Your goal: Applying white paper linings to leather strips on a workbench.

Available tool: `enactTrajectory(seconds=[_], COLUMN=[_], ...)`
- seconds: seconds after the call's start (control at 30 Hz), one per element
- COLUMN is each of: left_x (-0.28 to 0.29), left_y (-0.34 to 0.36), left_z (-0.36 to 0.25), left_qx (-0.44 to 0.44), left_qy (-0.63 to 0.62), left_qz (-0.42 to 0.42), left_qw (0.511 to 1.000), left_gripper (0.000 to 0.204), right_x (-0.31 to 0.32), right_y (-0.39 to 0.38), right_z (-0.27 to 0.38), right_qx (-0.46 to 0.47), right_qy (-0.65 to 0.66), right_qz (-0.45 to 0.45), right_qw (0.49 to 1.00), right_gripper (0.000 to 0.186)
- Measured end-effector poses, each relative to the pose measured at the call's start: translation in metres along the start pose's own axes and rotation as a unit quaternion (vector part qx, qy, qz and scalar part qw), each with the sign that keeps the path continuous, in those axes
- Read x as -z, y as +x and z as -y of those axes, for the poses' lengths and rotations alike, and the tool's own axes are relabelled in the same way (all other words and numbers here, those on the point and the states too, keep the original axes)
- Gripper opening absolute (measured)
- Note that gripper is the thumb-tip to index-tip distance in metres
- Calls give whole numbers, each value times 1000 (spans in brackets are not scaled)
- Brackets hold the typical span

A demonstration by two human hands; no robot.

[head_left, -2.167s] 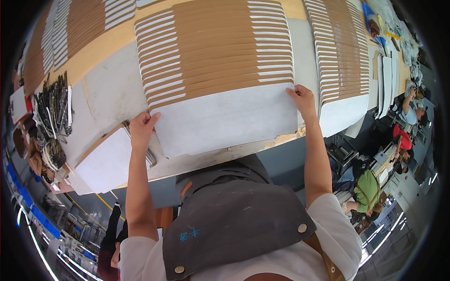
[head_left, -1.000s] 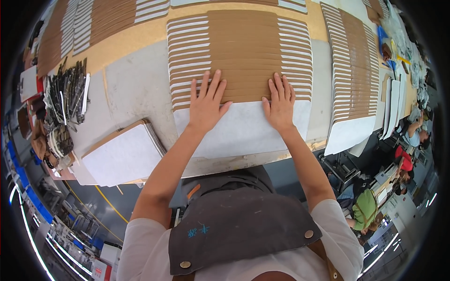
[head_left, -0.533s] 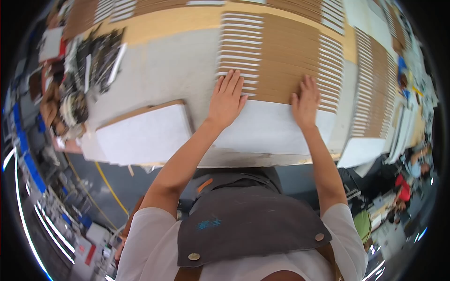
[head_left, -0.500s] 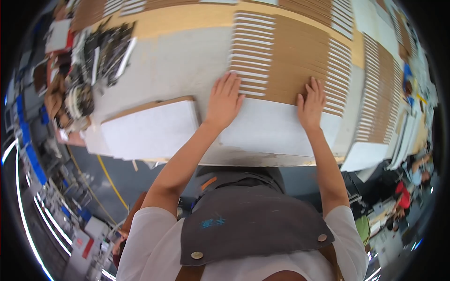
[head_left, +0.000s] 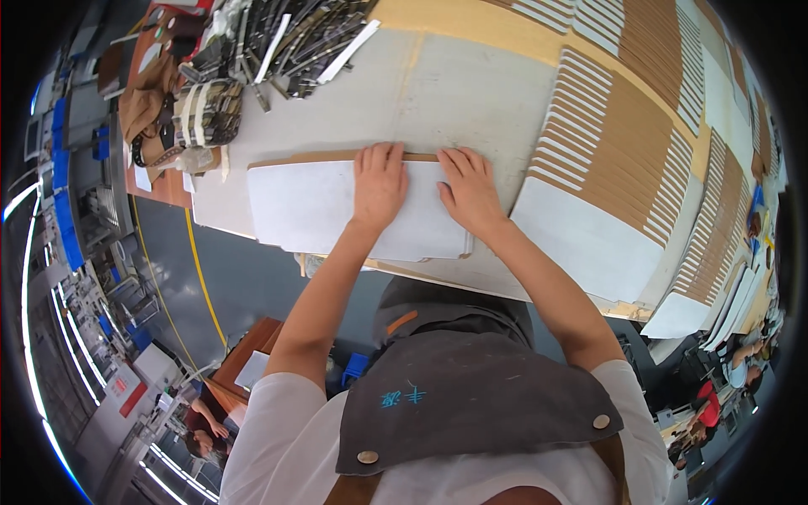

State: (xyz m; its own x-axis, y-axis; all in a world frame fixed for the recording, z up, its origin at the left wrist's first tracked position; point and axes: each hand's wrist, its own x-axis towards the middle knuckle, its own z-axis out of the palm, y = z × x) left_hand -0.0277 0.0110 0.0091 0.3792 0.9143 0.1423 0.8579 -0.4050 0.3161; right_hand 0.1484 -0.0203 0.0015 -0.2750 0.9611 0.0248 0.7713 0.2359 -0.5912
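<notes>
A stack of white sheets (head_left: pixel 303 206) with a brown layer along its far edge lies near the table's front edge. My left hand (head_left: pixel 380 189) lies on it, fingers stretched out side by side toward the far edge. At the stack's right end is my right hand (head_left: pixel 473 192), its fingertips by the far right corner and its thumb apart. Neither hand visibly holds anything. To the right, overlapping brown strips with white ends (head_left: pixel 627 143) lie in a neat row on a white board (head_left: pixel 581 240).
Loose dark and white strips (head_left: pixel 295 50) are heaped at the far left. Nearer lie a banded bundle of strips (head_left: pixel 206 114) and brown material (head_left: pixel 147 105). Another striped row (head_left: pixel 715 210) lies farther right. The table's front edge (head_left: pixel 421 273) is close to my body. People sit in the background.
Both hands have left the striped row and moved left to the white stack. The view has turned left, so the table's things appear farther right.
</notes>
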Motion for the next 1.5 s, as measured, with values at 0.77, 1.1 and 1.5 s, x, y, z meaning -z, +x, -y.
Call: enactTrajectory(seconds=[0.77,1.1,1.5], left_x=[89,132,121], left_y=[-20,-45,-46], left_z=[183,221,206], left_qx=[57,434,384], left_qy=[-98,-373,-228], left_qz=[117,186,180], left_qw=[987,799,877], left_gripper=[23,32,33], right_x=[18,25,18], right_y=[3,11,7], right_z=[7,7,8], right_qx=[-125,-374,-310], right_qy=[192,275,153], right_qz=[8,46,34], right_qw=[973,884,938], right_gripper=[16,33,30])
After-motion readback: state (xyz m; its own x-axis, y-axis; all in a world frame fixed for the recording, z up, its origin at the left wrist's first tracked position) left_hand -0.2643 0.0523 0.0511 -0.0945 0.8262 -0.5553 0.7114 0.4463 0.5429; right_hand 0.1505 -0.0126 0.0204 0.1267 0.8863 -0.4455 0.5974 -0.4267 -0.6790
